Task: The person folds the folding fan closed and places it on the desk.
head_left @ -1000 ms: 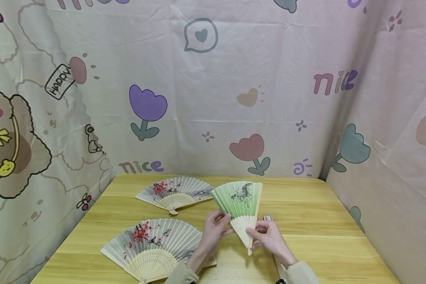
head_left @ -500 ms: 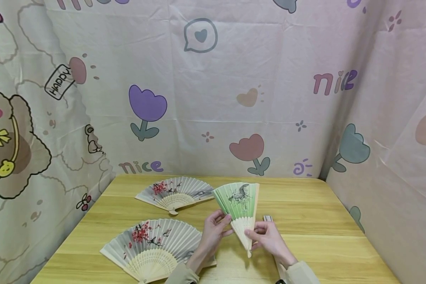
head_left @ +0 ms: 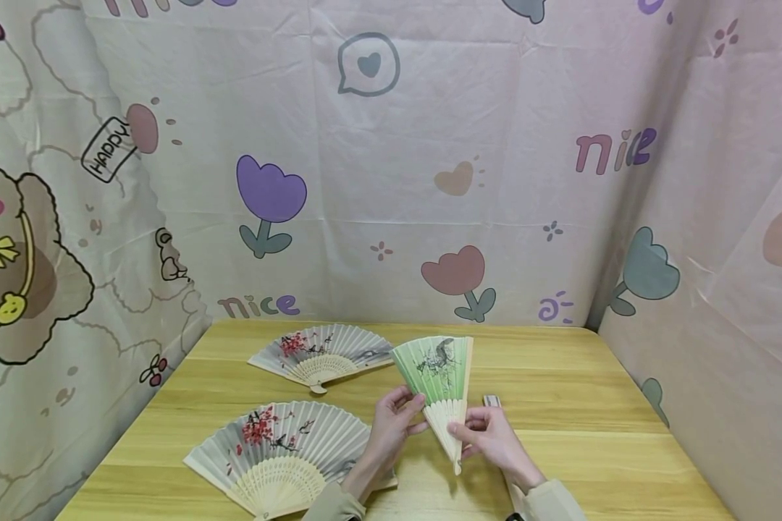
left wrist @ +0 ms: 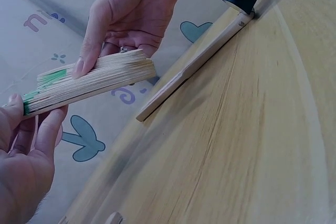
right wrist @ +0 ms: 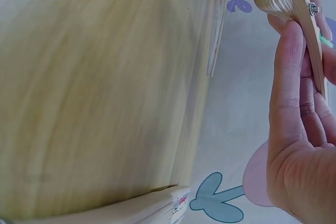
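A green folding fan [head_left: 438,367] with a dark printed picture is partly spread above the table, its pivot end pointing down towards me. My left hand [head_left: 391,425] pinches its left edge where the leaf meets the pale ribs. Lower on the ribs, my right hand [head_left: 493,438] holds the right side between thumb and fingers. In the left wrist view, the stacked ribs [left wrist: 100,80] show edge-on between both hands. From the right wrist, the metal pivot pin [right wrist: 313,9] is visible beside my right index finger.
Two spread grey fans with red blossoms lie on the left, a far fan [head_left: 326,354] and a near fan [head_left: 280,452], partly behind my left forearm. A narrow folded fan [left wrist: 194,69] lies under my right arm. Patterned cloth [head_left: 378,181] hangs behind the wooden table [head_left: 599,405].
The green fan has narrowed slightly, its right edge moving left and its left edge a little right. My right hand has shifted slightly left; the grey fans have stayed put.
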`<state>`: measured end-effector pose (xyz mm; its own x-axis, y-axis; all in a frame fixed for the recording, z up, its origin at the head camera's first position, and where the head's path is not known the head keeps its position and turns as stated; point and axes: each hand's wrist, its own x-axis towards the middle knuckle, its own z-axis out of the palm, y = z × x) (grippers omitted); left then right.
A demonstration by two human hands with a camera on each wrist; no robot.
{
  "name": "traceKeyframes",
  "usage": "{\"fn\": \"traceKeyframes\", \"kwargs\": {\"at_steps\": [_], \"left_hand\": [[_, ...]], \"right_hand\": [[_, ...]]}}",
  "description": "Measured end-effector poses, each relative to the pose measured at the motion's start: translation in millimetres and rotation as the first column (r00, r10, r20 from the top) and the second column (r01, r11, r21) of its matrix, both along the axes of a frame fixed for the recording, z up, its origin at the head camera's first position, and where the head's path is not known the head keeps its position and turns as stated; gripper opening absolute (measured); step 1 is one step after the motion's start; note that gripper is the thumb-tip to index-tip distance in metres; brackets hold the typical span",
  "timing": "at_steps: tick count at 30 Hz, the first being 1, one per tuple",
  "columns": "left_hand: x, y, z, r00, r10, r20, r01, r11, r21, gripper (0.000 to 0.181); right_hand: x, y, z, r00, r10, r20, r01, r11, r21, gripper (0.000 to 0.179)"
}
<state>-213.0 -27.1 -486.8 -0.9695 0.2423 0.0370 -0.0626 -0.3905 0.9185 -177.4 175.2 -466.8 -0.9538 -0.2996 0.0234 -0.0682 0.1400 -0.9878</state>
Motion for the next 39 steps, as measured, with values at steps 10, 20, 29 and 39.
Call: {"fn": "traceKeyframes", "kwargs": {"at_steps": [10, 20, 29, 39], "left_hand": [[0.2, -0.2, 0.3, 1.000, -0.002, 0.011, 0.003, 1.000, -0.026, 0.042], [-0.5, 0.4, -3.1, 1.000, -0.012, 0.005, 0.013, 1.000, -0.016, 0.043], [1.0, 0.7, -1.7, 1.000, -0.005, 0.000, 0.005, 0.999, -0.046, 0.043], [1.0, 1.1, -0.2, 1.000, -0.018, -0.025, 0.016, 0.997, -0.082, 0.042]], "right_hand": [[1.3, 0.2, -0.8, 1.000, 0.028, -0.008, -0.028, 1.000, -0.008, 0.035], [2.3, -1.0, 0.7, 0.998, 0.047, -0.030, -0.048, 0.999, -0.017, 0.031], [1.5, -0.5, -3.8, 0.997, 0.060, -0.042, -0.059, 0.998, 0.002, 0.032], [1.7, -3.5, -5.2, 0.989, 0.019, -0.146, -0.005, 0.995, 0.095, 0.026]]}}
